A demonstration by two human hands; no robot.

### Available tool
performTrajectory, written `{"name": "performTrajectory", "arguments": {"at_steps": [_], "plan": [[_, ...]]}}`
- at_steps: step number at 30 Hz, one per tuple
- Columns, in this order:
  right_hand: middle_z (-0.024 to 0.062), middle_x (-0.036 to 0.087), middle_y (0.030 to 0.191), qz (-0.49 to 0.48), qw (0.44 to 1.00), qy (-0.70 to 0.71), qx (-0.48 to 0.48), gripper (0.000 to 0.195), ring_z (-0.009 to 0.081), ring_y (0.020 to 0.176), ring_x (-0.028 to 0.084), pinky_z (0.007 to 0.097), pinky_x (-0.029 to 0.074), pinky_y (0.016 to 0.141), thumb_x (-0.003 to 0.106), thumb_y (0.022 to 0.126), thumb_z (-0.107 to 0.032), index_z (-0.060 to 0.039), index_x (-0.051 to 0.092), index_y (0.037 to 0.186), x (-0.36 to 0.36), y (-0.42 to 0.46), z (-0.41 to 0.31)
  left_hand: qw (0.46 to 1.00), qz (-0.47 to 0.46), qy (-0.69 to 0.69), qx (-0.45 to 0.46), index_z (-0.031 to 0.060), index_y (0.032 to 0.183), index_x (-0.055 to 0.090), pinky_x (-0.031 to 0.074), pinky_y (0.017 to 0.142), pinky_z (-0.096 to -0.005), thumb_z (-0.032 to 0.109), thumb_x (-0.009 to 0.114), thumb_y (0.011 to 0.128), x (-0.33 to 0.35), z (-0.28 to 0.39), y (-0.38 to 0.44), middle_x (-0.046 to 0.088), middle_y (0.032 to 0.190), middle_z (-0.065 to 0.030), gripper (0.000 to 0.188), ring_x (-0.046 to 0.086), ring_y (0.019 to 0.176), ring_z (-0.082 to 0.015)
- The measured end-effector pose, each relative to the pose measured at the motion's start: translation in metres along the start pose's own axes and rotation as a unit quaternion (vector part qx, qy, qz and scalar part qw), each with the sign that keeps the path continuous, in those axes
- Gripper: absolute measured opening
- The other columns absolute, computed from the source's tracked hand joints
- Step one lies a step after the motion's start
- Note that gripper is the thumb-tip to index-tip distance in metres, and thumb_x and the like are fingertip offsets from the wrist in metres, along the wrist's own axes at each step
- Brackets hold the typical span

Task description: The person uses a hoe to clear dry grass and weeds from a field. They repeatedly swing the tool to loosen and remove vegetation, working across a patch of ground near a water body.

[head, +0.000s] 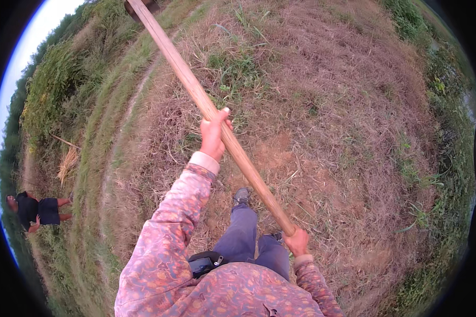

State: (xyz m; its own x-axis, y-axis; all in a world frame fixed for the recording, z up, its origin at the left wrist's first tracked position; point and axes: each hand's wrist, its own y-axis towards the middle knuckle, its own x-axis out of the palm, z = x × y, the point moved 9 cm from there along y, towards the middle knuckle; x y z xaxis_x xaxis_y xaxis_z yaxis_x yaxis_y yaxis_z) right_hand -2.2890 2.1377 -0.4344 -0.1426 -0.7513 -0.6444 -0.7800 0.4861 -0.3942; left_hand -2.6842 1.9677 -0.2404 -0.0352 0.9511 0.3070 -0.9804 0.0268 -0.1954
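Observation:
A long wooden handle runs slantwise from the upper left down to the lower middle of the head view. At its far end a dark metal tool head, perhaps a hoe's, is cut off by the picture's top edge. My left hand grips the handle about midway. Around its near end, in front of my thigh, my right hand is closed. The tool is raised above the ground, its head pointing away from me. Below the handle lie dry grass and a patch of bare reddish soil.
A person in dark clothes stands at the far left, past a narrow track. Near them are a bundle of dry straw and a thin pole. Green plants border water on the right. Green grass tufts grow ahead.

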Motion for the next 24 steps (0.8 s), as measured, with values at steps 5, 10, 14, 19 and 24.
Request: {"name": "performTrajectory", "arguments": {"at_steps": [5, 10, 14, 19, 24], "plan": [[0.0192, 0.065, 0.076, -0.094, 0.991, 0.019, -0.09, 0.041, 0.0379, 0.074, 0.064, 0.0441, 0.051, 0.067, 0.07, 0.068, -0.027, -0.0088, 0.062, 0.104, 0.051, 0.037, -0.172, 0.995, 0.053, 0.047, 0.072, 0.0047, 0.081, 0.05, 0.048, 0.044, -0.0247, 0.012, 0.072, 0.078, -0.085, 0.115, 0.133, 0.053, 0.064, -0.0023, 0.023, 0.054, 0.05, -0.0118], [0.018, 0.062, 0.067, -0.078, 0.992, -0.047, -0.086, 0.031, 0.0402, 0.064, 0.061, 0.0463, 0.049, 0.058, 0.069, 0.07, -0.026, -0.0084, 0.057, 0.093, 0.054, 0.05, -0.224, 0.993, 0.087, -0.018, -0.079, 0.0043, 0.078, 0.052, 0.047, 0.043, -0.0277, 0.01, 0.069, 0.079, -0.167, 0.01, 0.233, 0.051, 0.059, -0.0031, 0.019, 0.051, 0.048, -0.0134], [0.0174, 0.061, 0.062, -0.135, 0.972, -0.189, 0.041, 0.027, 0.0383, 0.06, 0.062, 0.0491, 0.05, 0.058, 0.068, 0.068, -0.024, -0.0091, 0.055, 0.087, 0.033, -0.006, -0.193, 0.945, 0.105, -0.108, -0.289, 0.0068, 0.082, 0.051, 0.047, 0.045, -0.0266, 0.013, 0.066, 0.08, -0.221, -0.213, 0.17, 0.049, 0.06, -0.0025, 0.016, 0.05, 0.049, -0.014], [0.0125, 0.065, 0.068, -0.156, 0.904, -0.352, 0.186, 0.039, 0.0336, 0.06, 0.064, 0.0461, 0.05, 0.053, 0.065, 0.075, -0.039, -0.0147, 0.059, 0.106, -0.08, -0.239, -0.086, 0.792, 0.156, -0.056, -0.587, 0.0056, 0.074, 0.054, 0.05, 0.048, -0.0369, 0.011, 0.065, 0.073, -0.207, -0.307, -0.122, 0.051, 0.059, -0.0072, 0.012, 0.053, 0.049, -0.0219], [0.0143, 0.067, 0.077, -0.288, 0.816, -0.402, 0.301, 0.042, 0.0358, 0.07, 0.065, 0.0474, 0.05, 0.06, 0.065, 0.075, -0.039, -0.0143, 0.057, 0.108, -0.105, -0.265, -0.106, 0.738, 0.146, -0.056, -0.657, 0.0052, 0.072, 0.054, 0.05, 0.054, -0.0397, 0.011, 0.067, 0.068, -0.221, -0.311, -0.192, 0.053, 0.062, -0.0081, 0.015, 0.055, 0.053, -0.0227]]}}
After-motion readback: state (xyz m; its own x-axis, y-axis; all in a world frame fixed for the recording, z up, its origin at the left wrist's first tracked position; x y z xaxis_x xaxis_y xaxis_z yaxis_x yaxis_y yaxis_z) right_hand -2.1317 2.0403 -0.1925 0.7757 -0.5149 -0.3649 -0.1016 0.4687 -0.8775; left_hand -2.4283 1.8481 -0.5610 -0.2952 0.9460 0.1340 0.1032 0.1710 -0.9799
